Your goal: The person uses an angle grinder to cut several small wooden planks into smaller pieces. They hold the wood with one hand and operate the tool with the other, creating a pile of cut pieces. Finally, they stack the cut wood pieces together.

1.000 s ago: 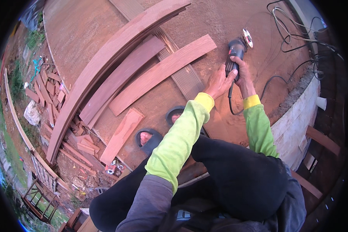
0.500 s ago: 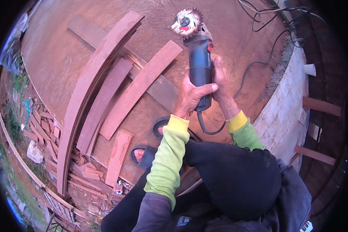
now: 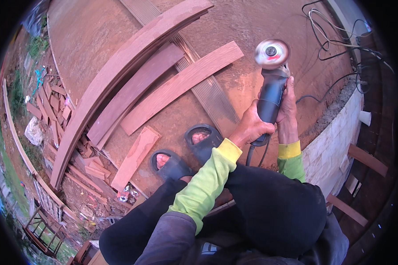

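An angle grinder point(image 3: 272, 92) with a dark body points away from me, held above the floor at the right. Its toothed disc point(image 3: 272, 53) is smeared into a ring, as though spinning. My left hand point(image 3: 254, 124) wraps the rear of the body from the left, thumb across it. Along the body's right side, my right hand point(image 3: 288, 105) is closed on it too, its fingers partly hidden. A dark cord hangs from the rear end. Left of the grinder lies a reddish-brown board point(image 3: 183, 86), apart from the disc.
Long stacked boards point(image 3: 119, 62) and a shorter plank point(image 3: 136, 154) lie to the left, over a grooved board point(image 3: 214, 99). Wood offcuts point(image 3: 53, 104) are heaped beyond the slab edge. Cables point(image 3: 336, 48) coil at the far right near a pale tiled ledge point(image 3: 334, 132). My sandaled feet are close below.
The disc's teeth were distinct and are now blurred. With the view shifted, the grinder and both hands appear lower and farther right, and the boards have shifted right in the picture.
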### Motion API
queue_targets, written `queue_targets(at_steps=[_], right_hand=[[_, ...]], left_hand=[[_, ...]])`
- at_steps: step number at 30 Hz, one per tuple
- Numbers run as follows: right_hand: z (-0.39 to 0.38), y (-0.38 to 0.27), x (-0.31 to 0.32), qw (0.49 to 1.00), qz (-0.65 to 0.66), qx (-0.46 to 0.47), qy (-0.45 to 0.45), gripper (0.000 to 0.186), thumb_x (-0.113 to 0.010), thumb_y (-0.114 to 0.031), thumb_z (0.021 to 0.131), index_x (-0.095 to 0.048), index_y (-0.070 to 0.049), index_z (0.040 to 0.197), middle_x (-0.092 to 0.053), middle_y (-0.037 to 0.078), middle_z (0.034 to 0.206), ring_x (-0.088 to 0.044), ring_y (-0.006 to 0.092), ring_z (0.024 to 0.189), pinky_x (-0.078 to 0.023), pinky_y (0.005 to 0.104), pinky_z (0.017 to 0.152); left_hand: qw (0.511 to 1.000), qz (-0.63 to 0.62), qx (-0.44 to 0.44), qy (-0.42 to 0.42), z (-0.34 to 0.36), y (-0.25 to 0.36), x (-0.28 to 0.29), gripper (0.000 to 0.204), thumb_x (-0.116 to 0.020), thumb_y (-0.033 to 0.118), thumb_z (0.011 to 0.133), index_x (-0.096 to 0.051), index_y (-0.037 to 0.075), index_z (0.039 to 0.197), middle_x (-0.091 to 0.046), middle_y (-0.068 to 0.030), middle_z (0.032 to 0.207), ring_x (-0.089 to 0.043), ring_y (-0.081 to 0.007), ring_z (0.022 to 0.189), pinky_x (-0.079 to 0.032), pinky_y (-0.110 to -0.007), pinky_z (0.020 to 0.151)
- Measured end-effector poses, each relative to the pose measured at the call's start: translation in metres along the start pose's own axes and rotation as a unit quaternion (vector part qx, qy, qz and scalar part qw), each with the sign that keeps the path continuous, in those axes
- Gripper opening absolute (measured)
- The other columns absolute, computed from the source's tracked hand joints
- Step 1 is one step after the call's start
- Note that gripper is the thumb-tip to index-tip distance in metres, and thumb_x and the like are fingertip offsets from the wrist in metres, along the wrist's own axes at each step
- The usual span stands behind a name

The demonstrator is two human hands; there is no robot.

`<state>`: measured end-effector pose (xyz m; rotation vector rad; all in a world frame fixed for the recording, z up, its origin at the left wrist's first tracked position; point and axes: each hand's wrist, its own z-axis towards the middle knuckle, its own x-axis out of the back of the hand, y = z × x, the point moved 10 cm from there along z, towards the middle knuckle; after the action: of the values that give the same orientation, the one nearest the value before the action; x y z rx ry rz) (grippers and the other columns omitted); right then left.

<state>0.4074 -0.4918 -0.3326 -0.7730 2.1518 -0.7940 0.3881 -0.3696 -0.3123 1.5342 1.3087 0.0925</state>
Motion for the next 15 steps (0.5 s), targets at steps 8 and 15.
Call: queue_targets(at_steps=[8,15], right_hand=[[-0.023,-0.008,-0.021,0.999,-0.038,0.029,0.022,0.066,-0.057,-0.059,0.090,-0.053,0.003,0.113,-0.064,0.018,0.093,-0.067,0.0282,0.074,-0.059,0.0371,0.066],[-0.024,-0.002,-0.024,0.969,-0.233,0.030,0.080,0.046,-0.079,-0.029,0.077,-0.059,0.002,0.106,-0.062,0.008,0.085,-0.062,0.0150,0.065,-0.053,0.0303,0.056]], left_hand=[[0.991,0.126,-0.034,0.014,0.004,0.010,0.007,0.086,-0.076,0.012,0.056,-0.039,-0.009,0.131,-0.061,-0.0139,0.102,-0.063,-0.0204,0.088,-0.051,-0.030,0.080],[0.954,0.299,-0.007,-0.036,-0.014,0.009,0.026,0.094,-0.085,0.043,0.064,-0.043,-0.008,0.130,-0.062,-0.0243,0.104,-0.066,-0.0331,0.091,-0.052,-0.038,0.081]])
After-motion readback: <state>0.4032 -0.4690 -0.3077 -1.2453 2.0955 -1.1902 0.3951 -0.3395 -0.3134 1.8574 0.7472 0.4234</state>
